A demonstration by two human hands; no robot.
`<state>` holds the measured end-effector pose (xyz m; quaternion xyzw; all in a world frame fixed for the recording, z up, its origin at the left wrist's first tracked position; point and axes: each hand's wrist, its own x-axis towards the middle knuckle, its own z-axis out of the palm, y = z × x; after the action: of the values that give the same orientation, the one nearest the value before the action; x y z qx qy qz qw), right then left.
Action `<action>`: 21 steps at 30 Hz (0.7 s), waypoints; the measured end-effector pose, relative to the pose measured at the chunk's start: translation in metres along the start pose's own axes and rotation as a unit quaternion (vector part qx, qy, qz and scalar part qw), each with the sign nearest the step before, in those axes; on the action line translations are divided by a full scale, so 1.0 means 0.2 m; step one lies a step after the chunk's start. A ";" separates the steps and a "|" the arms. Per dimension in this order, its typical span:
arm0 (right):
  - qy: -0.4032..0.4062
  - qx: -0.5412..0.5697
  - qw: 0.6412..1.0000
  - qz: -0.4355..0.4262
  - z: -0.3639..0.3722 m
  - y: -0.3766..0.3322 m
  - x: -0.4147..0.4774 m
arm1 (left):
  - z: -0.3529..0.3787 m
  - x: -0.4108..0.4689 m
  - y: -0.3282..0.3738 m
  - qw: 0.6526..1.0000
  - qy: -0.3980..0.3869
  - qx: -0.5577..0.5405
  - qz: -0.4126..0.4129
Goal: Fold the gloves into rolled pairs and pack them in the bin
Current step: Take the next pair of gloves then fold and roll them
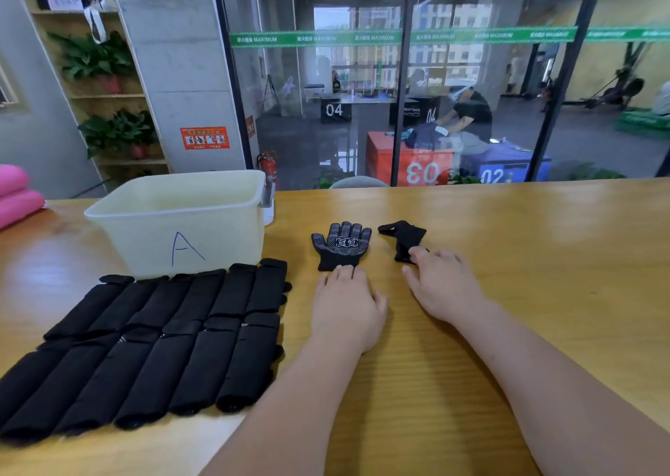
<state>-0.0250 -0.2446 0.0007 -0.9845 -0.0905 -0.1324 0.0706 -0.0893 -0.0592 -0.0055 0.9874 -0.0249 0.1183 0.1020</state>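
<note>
A black glove with white grip dots (340, 245) lies flat, palm up, fingers pointing away from me. My left hand (346, 303) rests flat with its fingertips on that glove's cuff. To the right lies a second black glove (403, 238), crumpled and partly folded. My right hand (440, 281) pinches its near cuff between thumb and fingers. A cream plastic bin marked "A" (181, 218) stands at the left rear; its inside looks bare. Several rolled black gloves (156, 341) lie in two rows in front of the bin.
The wooden table (507, 258) runs to a glass wall at the back. Pink cushions (16, 196) sit at the far left edge. Bare table surface stretches right of my right hand.
</note>
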 end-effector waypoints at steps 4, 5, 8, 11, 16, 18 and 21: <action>0.005 0.027 1.000 0.009 -0.07 0.01 -0.16 | -0.08 -0.03 0.03 0.998 -0.005 0.060 0.032; 0.010 0.032 0.999 0.011 -0.08 0.02 -0.19 | -0.10 -0.04 0.05 0.997 -0.004 0.071 0.041; 0.042 0.095 0.994 0.033 -0.07 0.05 -0.28 | -0.13 -0.12 0.07 0.994 0.022 0.079 0.073; 0.089 0.160 0.982 0.049 -0.09 0.08 -0.35 | -0.10 -0.22 0.04 0.990 0.078 0.049 0.106; 0.089 0.129 0.987 0.043 -0.12 0.05 -0.38 | -0.07 -0.26 -0.02 0.986 0.115 -0.027 0.117; 0.100 0.119 0.987 0.036 -0.11 0.05 -0.37 | -0.07 -0.26 -0.01 0.986 0.116 -0.029 0.116; 0.121 0.205 0.970 0.044 -0.12 0.06 -0.37 | -0.06 -0.25 -0.02 0.986 0.119 -0.047 0.104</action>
<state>-0.0985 -0.2723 0.0018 -0.9288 -0.0628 -0.2255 0.2874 -0.1395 -0.0522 -0.0063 0.9525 -0.1202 0.2436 0.1375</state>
